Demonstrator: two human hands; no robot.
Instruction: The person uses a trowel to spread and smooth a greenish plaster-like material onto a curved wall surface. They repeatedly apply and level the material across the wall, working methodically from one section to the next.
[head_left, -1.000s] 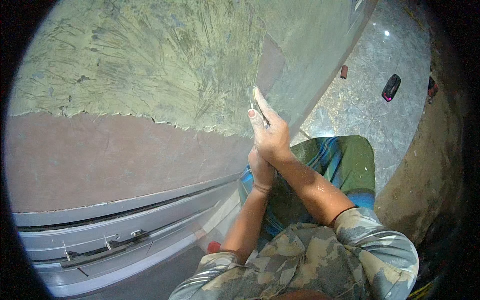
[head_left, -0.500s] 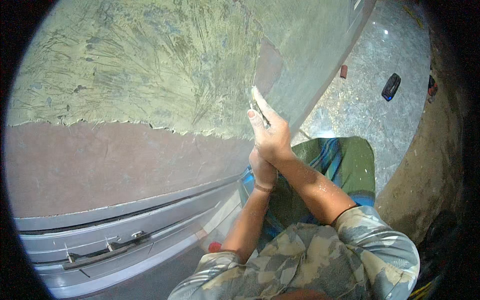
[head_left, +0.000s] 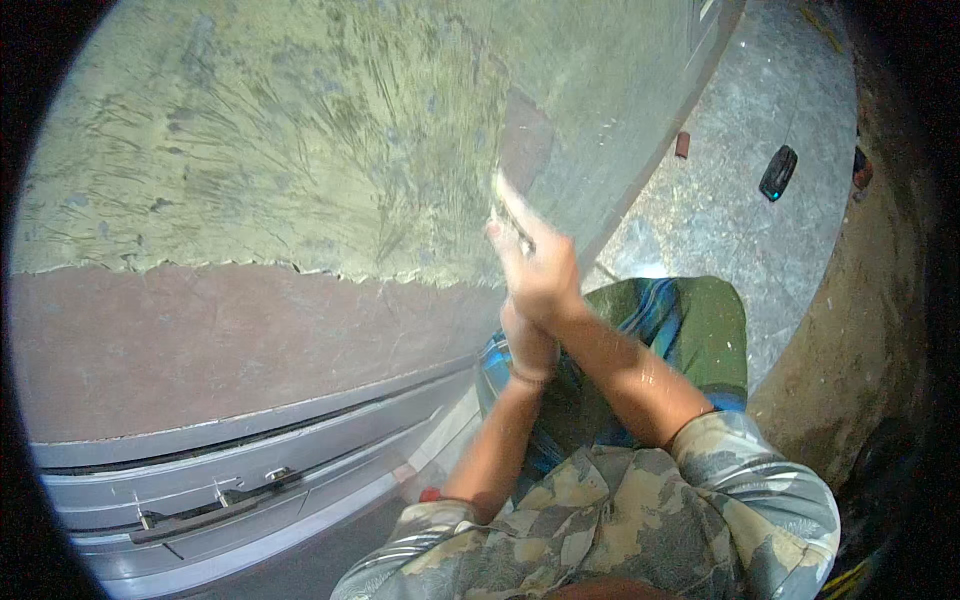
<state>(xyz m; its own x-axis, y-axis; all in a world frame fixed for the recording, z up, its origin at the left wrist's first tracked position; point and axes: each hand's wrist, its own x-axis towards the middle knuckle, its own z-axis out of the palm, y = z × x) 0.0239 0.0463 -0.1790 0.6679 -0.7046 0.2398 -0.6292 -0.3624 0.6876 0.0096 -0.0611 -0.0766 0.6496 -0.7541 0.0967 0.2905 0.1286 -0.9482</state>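
A wall fills the left and top of the view. Its rough, streaked yellow-green coating ends in a ragged lower edge above a smooth pinkish-brown strip. My right hand is at the wall, dusted with pale powder, index finger stretched toward a small brown patch in the coating. Thumb and finger close around a small thin tool, mostly hidden and blurred. Just below, my left hand presses against the right hand's underside near the wrist; its fingers are hidden.
A grey metal frame with latches runs along the lower left. On the pale, debris-flecked floor at right lie a black oblong device and a small reddish-brown block. My green-clad leg is close to the wall.
My right hand has shifted slightly left and is now blurred by motion, with the left hand still against it. The view has tilted a little.
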